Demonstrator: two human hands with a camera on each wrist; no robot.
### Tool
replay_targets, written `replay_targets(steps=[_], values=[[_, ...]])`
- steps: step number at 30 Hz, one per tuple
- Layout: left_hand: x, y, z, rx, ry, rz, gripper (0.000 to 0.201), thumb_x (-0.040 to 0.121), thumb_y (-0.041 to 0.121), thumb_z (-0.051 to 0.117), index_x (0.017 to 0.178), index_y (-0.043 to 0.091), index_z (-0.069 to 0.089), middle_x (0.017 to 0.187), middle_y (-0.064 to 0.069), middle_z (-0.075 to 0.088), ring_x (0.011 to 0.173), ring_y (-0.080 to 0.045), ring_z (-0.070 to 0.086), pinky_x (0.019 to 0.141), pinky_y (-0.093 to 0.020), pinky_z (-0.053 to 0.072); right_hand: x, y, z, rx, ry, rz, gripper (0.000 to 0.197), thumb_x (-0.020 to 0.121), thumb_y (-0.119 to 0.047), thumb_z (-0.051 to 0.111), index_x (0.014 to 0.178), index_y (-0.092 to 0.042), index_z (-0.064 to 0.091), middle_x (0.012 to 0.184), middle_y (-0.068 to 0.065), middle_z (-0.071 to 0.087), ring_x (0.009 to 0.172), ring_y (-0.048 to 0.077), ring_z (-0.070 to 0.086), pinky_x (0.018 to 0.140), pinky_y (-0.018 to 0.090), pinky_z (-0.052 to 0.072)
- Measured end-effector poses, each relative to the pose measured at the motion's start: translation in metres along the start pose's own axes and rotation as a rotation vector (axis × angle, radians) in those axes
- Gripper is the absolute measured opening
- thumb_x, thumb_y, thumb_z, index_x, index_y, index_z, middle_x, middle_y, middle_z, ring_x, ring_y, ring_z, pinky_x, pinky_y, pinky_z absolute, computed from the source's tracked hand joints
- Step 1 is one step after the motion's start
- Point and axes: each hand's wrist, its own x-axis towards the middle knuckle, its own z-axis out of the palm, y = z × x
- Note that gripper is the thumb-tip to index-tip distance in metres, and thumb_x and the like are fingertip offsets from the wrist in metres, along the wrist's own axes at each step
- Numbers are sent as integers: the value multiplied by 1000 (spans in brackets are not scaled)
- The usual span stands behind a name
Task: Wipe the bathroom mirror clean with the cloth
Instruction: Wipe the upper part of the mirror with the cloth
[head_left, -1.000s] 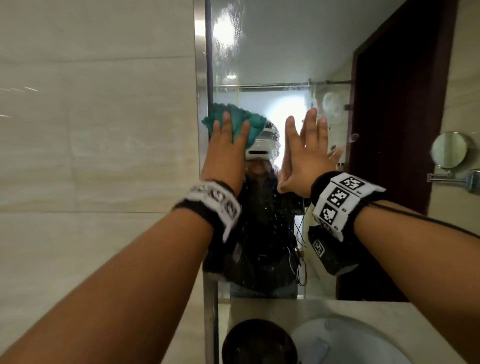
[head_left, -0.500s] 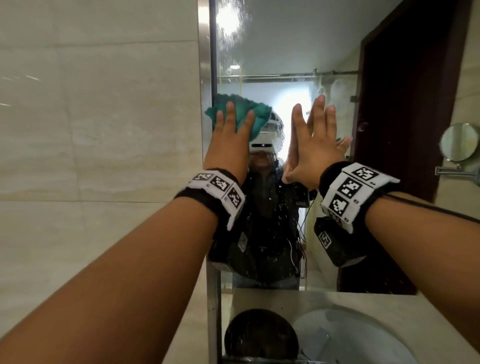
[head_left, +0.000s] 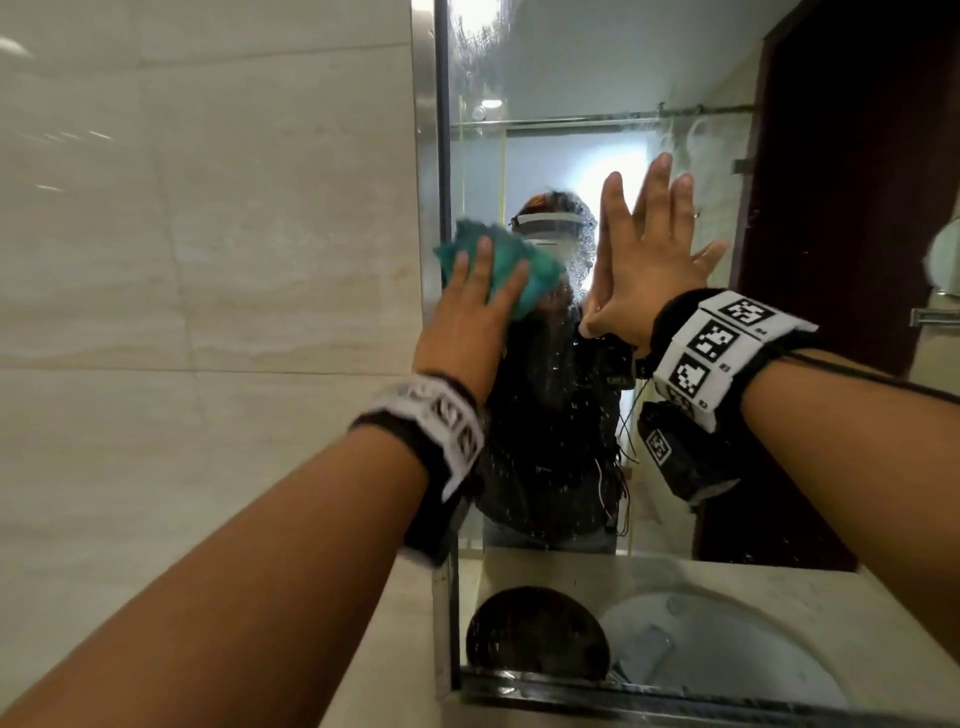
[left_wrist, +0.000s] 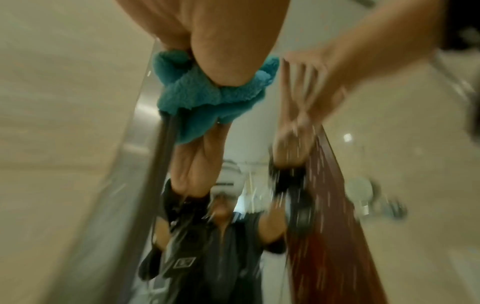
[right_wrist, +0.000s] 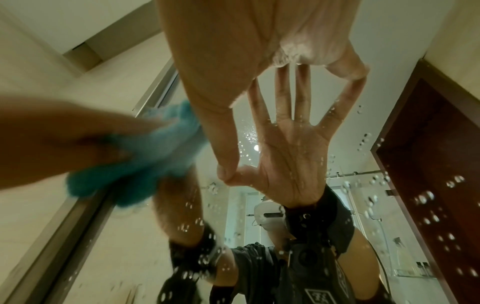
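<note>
While both arms reached forward, left hand (head_left: 470, 317) pressed teal cloth (head_left: 498, 270) flat against mirror (head_left: 571, 93), fingers straight over bunched fabric. Cloth sat near mirror's left edge, just beside metal frame (head_left: 428, 156), blurred in all views. Right hand (head_left: 654, 260) lay flat on glass just right of cloth, fingers spread, holding nothing. Water droplets (right_wrist: 426, 199) dotted glass. Tiled wall (head_left: 208, 260) stood left of frame; basin (head_left: 727, 649) showed below mirror.
</note>
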Motion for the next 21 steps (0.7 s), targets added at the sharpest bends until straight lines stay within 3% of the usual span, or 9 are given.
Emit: replay_targets(steps=[3, 6, 8, 11, 13, 17, 19, 21], values=[[35, 14, -22, -138, 122, -107, 79, 92, -4, 48, 150, 29, 5, 157, -9, -16, 144, -30, -11, 117, -39, 7, 1, 2, 0, 0, 2, -13, 142, 58, -35, 87, 143, -31, -26, 147, 6, -40, 137, 28, -31, 104, 71, 4], [27, 16, -1, -103, 190, -70, 79, 93, 0, 49, 150, 27, 3, 157, -9, -15, 144, -29, -13, 115, -36, -2, 4, 4, 3, -3, 6, -13, 141, 59, -36, 87, 143, -31, -26, 146, 5, -41, 137, 28, -32, 104, 72, 4], [0, 16, 25, -3, 135, 22, 80, 94, 5, 50, 150, 29, -1, 155, -7, -21, 143, -29, -14, 116, -39, -2, 5, 4, 3, 0, 7, -18, 137, 62, -36, 85, 143, -31, -27, 146, 6, -41, 136, 28, -32, 104, 72, 3], [-39, 24, 49, 112, -69, 91, 82, 94, 5, 47, 148, 29, -10, 146, -5, -35, 142, -31, -20, 118, -43, 0, 2, 2, 3, -3, 19, -20, 129, 69, -35, 80, 143, -30, -26, 147, 7, -39, 137, 29, -32, 104, 71, 3], [-40, 24, 47, 122, -105, 104, 81, 94, 4, 45, 149, 30, -8, 151, -6, -30, 142, -31, -18, 118, -43, 1, 2, 2, 3, -9, 20, -14, 129, 69, -35, 79, 144, -30, -26, 147, 7, -39, 137, 29, -31, 105, 71, 3], [9, 24, 3, 17, 1, 33, 73, 96, 5, 45, 150, 31, 3, 156, -7, -18, 144, -29, -11, 116, -41, 10, -6, 11, -6, 18, 27, -54, 128, 69, -36, 80, 145, -30, -23, 150, 5, -34, 141, 26, -24, 109, 64, 6], [44, 33, -24, -68, 69, -42, 75, 94, 2, 47, 150, 30, 6, 157, -10, -15, 144, -32, -10, 116, -40, 7, -12, 27, -9, 25, 100, -50, 126, 69, -32, 80, 146, -30, -20, 153, 6, -27, 143, 26, -16, 111, 57, 8], [68, 41, -35, -89, 132, -72, 76, 93, 1, 49, 150, 30, 8, 157, -11, -13, 143, -34, -9, 116, -40, 4, -18, 50, -9, -14, 139, 10, 129, 67, -36, 80, 144, -33, -24, 152, 7, -29, 142, 28, -19, 110, 59, 3]])
